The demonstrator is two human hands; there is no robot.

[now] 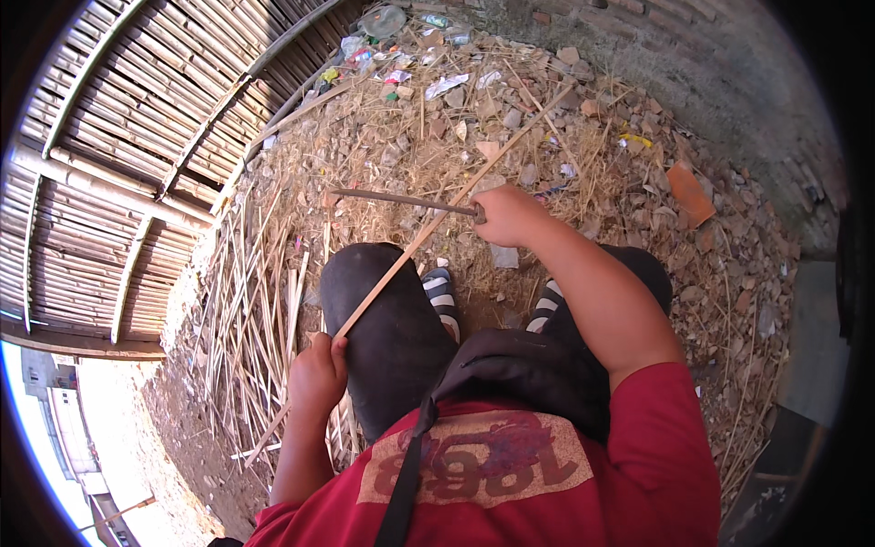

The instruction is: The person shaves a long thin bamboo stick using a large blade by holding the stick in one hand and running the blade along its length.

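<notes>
- The ground (592, 196) is rough and littered: broken brick, stones and dry straw lie over bare earth.
- Above it, a long pale strip (396, 275) runs slantwise from lower left to upper right, passing over the person's left knee.
- The left grip (317, 374) is closed around the strip, toward its lower end.
- The right grip (508, 216) is closed around the handle end of a thin dark blade (401, 195), which points left and crosses the strip; whether the two touch, I cannot tell.
- Just left of the knees, a loose heap of pale slats (251, 310) covers the ground.
- Beyond it, a slatted bamboo panel (109, 187) fills the upper left, ribbed with thicker poles.
- Plastic scraps and wrappers (447, 85) are scattered near the far edge, a clear plastic container (383, 20) among them.
- An orange-red slab (690, 193) lies on the rubble at the right, below a shaded, weathered wall (729, 91).
- Striped footwear (440, 296) rests on the earth between the knees.
- At lower left, strong sunlight washes out the ground, with buildings (68, 419) beyond.
</notes>
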